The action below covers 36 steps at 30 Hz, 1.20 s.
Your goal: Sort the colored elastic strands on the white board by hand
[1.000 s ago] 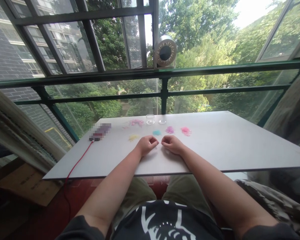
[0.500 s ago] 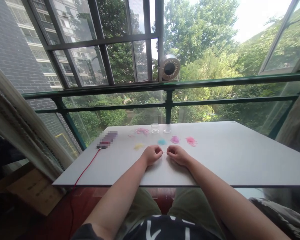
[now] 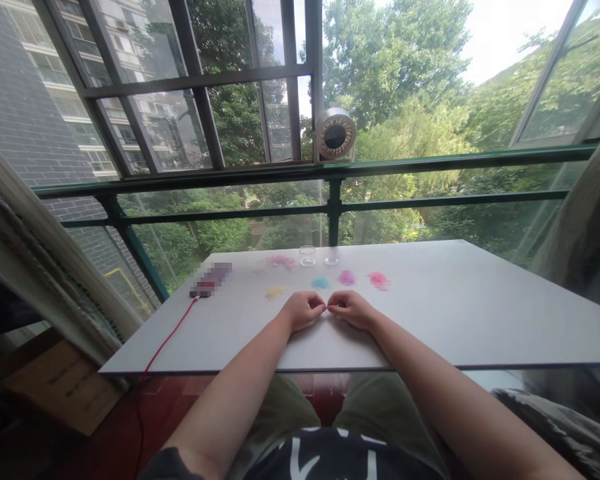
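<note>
My left hand (image 3: 304,311) and my right hand (image 3: 351,309) rest on the white table (image 3: 440,313). Both are closed in a pinch, and their fingertips meet or almost meet. Whatever they pinch is too small to make out. Just beyond them lie small loose piles of thin bits: a teal pile (image 3: 321,283), a purple pile (image 3: 347,277) and a pinkish-red pile (image 3: 379,280). Left of these are a yellow pile (image 3: 275,292) and, farther back, a pinkish-purple pile (image 3: 281,261). The bits' kind cannot be told.
A clear round container (image 3: 307,261) and a small clear dish-like piece (image 3: 331,261) stand near the table's far edge. On the left lies a blurred-out device (image 3: 213,279) with a red cable (image 3: 173,331) running over the front edge. A green railing (image 3: 334,200) stands behind.
My hands have come together; the small gap between the fingertips, where a thin pale strand showed, has closed. The view has shifted slightly.
</note>
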Tool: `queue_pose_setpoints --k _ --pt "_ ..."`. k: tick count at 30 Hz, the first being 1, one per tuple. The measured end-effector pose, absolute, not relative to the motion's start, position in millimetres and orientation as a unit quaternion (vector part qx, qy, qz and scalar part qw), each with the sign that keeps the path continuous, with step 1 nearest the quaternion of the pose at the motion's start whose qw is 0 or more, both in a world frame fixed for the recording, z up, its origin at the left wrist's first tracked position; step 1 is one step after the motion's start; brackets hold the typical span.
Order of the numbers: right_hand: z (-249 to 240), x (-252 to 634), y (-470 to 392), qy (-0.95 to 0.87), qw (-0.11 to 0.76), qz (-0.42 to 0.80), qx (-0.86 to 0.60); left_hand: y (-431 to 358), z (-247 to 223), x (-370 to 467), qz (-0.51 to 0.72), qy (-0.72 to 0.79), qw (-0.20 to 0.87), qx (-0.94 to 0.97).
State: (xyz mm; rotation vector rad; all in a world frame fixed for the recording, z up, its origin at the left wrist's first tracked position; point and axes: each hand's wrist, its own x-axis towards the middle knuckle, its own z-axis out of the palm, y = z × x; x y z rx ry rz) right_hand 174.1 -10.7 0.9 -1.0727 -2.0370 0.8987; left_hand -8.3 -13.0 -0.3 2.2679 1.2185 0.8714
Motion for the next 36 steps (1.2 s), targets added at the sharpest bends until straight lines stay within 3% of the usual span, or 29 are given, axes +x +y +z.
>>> queue_pose_setpoints --k 12,20,28,36 --pt "0 176 -10 -0.774 0.347 0.335 -0.411 -15 5 -7 0.319 0.446 0.216 0.808" --pt "-1 187 -5 -0.785 0.348 0.267 -0.437 -13 4 -8 0.315 0.447 0.204 0.812" --pt "-5 237 16 -0.68 0.304 0.095 -0.66 -10 3 -10 0.306 0.45 0.198 0.815" --pt "-6 260 23 -0.556 0.307 0.07 -0.769 -10 6 -11 0.302 0.454 0.201 0.814"
